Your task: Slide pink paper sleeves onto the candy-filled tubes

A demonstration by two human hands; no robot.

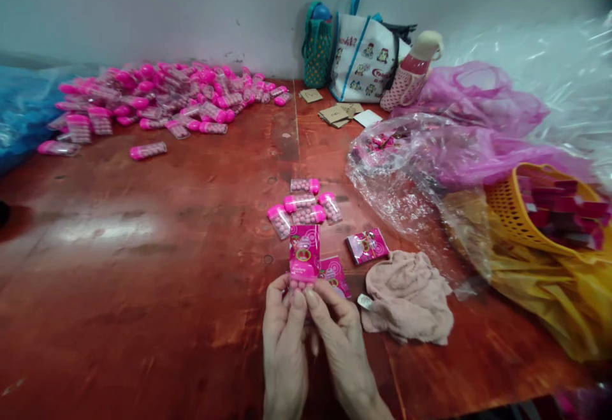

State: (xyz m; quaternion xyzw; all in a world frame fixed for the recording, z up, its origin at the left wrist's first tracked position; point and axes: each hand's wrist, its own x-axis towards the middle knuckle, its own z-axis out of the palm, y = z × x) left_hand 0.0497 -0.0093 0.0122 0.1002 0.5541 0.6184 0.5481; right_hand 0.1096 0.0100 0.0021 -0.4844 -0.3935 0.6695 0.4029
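My left hand (284,337) and my right hand (337,337) meet near the middle of the table, thumbs side by side. Both are closed on a small candy tube (302,275) with a pink cap and pink balls inside. A printed pink label sleeve (305,243) stands up just beyond the cap, in line with the tube; whether it is joined to it I cannot tell. Several capped candy tubes (300,202) lie just past my fingers. A flat pink printed packet (335,275) lies partly hidden behind my right hand, and a thicker stack of packets (367,245) rests to its right.
A crumpled beige cloth (408,296) lies right of my hands. Farther right are a yellow basket (514,210) of pink pieces and clear and pink plastic bags (482,98). A heap of candy tubes (162,95) lies back left; bags, a bottle (415,63) and cardboard pieces (337,114) stand or lie behind.
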